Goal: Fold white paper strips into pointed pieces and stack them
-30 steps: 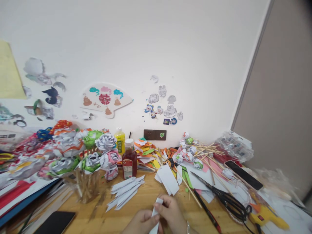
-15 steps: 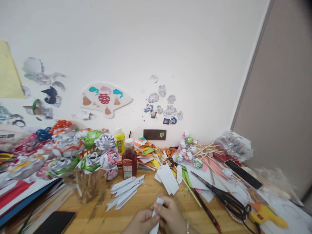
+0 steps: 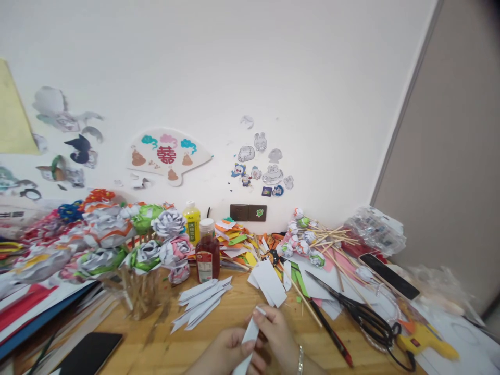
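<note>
Head view, left hand (image 3: 224, 353) and right hand (image 3: 275, 337) pinching paper strip (image 3: 249, 337), table edge.

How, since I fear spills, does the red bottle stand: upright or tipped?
Upright: the red bottle stands on the table, white cap on top.

Black scissors (image 3: 349, 305) lie just beside a yellow glue gun (image 3: 426, 339)
</note>
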The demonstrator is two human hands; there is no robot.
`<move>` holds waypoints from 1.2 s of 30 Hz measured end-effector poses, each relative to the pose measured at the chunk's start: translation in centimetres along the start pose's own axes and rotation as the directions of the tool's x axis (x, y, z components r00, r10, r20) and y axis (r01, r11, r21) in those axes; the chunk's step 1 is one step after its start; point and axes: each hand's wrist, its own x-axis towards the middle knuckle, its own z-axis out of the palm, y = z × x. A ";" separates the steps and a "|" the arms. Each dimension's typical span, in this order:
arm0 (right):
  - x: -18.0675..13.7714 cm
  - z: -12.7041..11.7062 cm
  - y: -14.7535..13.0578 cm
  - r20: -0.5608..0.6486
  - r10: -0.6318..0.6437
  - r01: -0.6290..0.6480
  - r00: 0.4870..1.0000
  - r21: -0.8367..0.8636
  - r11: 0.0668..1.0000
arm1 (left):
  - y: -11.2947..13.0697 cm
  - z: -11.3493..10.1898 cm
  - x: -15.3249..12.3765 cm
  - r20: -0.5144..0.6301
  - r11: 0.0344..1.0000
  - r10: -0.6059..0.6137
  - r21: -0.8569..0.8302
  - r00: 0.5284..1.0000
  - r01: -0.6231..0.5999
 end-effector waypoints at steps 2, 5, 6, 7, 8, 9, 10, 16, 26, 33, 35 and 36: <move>0.1 -0.2 0.2 -0.042 0.007 -0.007 0.999 0.007 1.000 | 0.3 0.0 -0.2 0.006 1.000 0.021 -0.003 1.000 -0.021; 0.2 -0.3 0.0 -0.093 0.017 -0.018 0.996 -0.005 1.000 | 0.5 0.1 -0.4 -0.014 0.999 0.037 -0.001 0.999 -0.037; 0.2 -0.3 -0.1 -0.099 0.016 -0.018 0.995 -0.015 1.000 | 0.5 0.1 -0.4 -0.025 0.999 0.033 0.003 0.999 -0.033; 0.2 -0.3 -0.2 -0.101 0.013 -0.016 0.995 -0.025 1.000 | 0.5 0.1 -0.3 -0.035 1.000 0.027 0.006 0.999 -0.027; 0.2 -0.3 -0.3 -0.103 0.005 -0.009 0.995 -0.037 0.999 | 0.4 0.1 -0.3 -0.044 1.000 0.022 0.007 0.999 -0.022; 0.2 -0.2 -0.3 -0.103 -0.004 -0.001 0.995 -0.049 0.999 | 0.3 0.0 -0.3 -0.049 1.000 0.017 0.007 0.999 -0.017; 0.2 -0.2 -0.3 -0.099 -0.011 0.005 0.995 -0.061 0.998 | 0.2 0.0 -0.2 -0.049 1.000 0.016 0.003 0.999 -0.016; 0.3 -0.5 -0.2 -0.112 -0.024 0.015 0.993 -0.079 0.997 | 0.1 -0.3 -0.4 0.039 0.999 0.030 0.011 0.999 -0.031; 0.6 -0.8 -0.4 -0.149 -0.055 0.038 0.987 -0.115 0.993 | 0.9 0.2 -0.9 0.025 0.998 -0.001 0.065 1.000 -0.001; 0.3 -0.7 -0.9 -0.175 -0.010 0.008 0.985 -0.011 1.000 | 0.3 0.0 -0.5 -0.080 0.997 -0.012 0.075 0.997 0.018; 0.2 -0.5 -0.8 -0.165 0.056 -0.044 0.985 0.078 0.996 | 0.2 0.0 -0.2 -0.110 0.997 -0.011 0.078 0.994 0.020; 0.1 -0.4 -0.7 -0.143 0.091 -0.075 0.985 0.115 0.991 | 0.1 0.1 -0.2 -0.124 0.997 -0.012 0.074 0.992 0.022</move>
